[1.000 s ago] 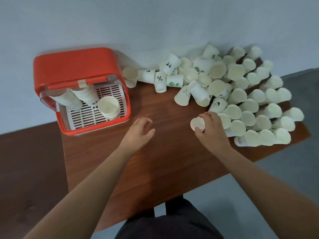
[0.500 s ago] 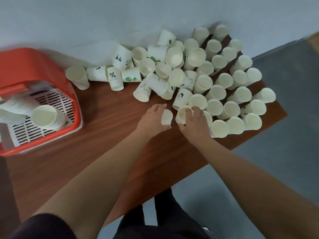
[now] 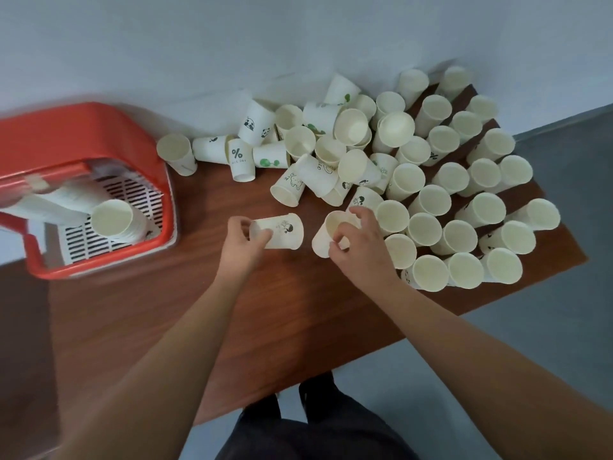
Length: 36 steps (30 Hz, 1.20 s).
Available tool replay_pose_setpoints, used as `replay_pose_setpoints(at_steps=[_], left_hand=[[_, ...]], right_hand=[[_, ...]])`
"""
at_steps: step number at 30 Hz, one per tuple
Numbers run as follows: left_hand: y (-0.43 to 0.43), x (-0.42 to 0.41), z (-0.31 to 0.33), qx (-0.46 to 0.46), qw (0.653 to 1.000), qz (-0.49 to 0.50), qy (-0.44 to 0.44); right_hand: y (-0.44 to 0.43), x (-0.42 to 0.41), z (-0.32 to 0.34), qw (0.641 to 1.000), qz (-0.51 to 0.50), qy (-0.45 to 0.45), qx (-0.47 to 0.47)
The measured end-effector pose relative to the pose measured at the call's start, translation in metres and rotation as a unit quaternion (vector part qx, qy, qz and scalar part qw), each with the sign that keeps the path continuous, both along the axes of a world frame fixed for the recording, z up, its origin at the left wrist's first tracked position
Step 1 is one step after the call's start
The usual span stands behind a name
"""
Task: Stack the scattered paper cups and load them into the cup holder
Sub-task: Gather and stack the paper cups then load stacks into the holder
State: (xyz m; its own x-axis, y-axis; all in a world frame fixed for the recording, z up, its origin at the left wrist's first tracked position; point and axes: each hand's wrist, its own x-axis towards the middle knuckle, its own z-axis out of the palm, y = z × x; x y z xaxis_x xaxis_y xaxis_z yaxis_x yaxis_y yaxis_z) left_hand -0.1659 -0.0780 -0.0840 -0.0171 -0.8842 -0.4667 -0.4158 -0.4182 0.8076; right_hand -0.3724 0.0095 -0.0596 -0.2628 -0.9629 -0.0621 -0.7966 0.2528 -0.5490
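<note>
My left hand (image 3: 242, 245) grips the base of a white paper cup with a small dark print (image 3: 282, 231), held on its side with its mouth toward the right. My right hand (image 3: 360, 245) pinches a plain paper cup (image 3: 326, 235) by its rim, just right of the first cup; the two cups are apart. Several more white cups (image 3: 428, 187) lie and stand in a heap behind and to the right of my hands. The orange cup holder (image 3: 99, 141) stands at the left with stacked cups (image 3: 114, 219) lying inside it.
The brown wooden table (image 3: 166, 310) reaches from the holder to the cup heap and butts against a white wall (image 3: 199, 44). Its right edge drops to grey floor (image 3: 547, 343). My dark-trousered legs (image 3: 315, 426) show below the front edge.
My left hand took a printed cup and drew it left, turned on its side. My right hand lifted another cup out of the heap. The view swung back left, showing more of the holder.
</note>
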Motion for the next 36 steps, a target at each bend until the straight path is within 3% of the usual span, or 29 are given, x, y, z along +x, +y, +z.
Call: replay_pose_setpoints(at_steps=[2, 3, 6, 12, 15, 20, 27, 31, 36], left_hand=[[0.002, 0.019, 0.007, 0.089, 0.962, 0.143, 0.213], [0.003, 0.03, 0.008, 0.107, 0.939, 0.169, 0.278], [0.01, 0.06, 0.015, 0.11, 0.93, 0.134, 0.324], [0.018, 0.124, 0.029, 0.059, 0.975, 0.041, 0.212], [0.014, 0.155, 0.036, 0.028, 0.977, -0.008, 0.209], [0.007, 0.198, 0.05, 0.021, 0.973, 0.063, 0.222], [-0.021, 0.251, 0.064, -0.108, 0.975, 0.155, 0.117], [-0.051, 0.265, 0.063, -0.182, 0.977, 0.104, 0.029], [-0.078, 0.267, 0.036, -0.204, 0.977, 0.015, -0.053]], right_hand=[[-0.014, 0.019, 0.013, 0.997, 0.017, -0.066, 0.029], [-0.021, 0.03, 0.018, 0.994, 0.031, -0.091, 0.047], [-0.044, 0.061, 0.034, 0.986, 0.063, -0.134, 0.072], [-0.075, 0.121, 0.046, 0.981, 0.15, -0.105, 0.066], [-0.082, 0.152, 0.053, 0.975, 0.192, -0.095, 0.062], [-0.09, 0.196, 0.061, 0.965, 0.241, -0.084, 0.066], [-0.105, 0.224, 0.064, 0.978, 0.17, -0.113, 0.041], [-0.119, 0.232, 0.06, 0.984, 0.102, -0.148, -0.003], [-0.123, 0.243, 0.052, 0.986, 0.032, -0.165, -0.022]])
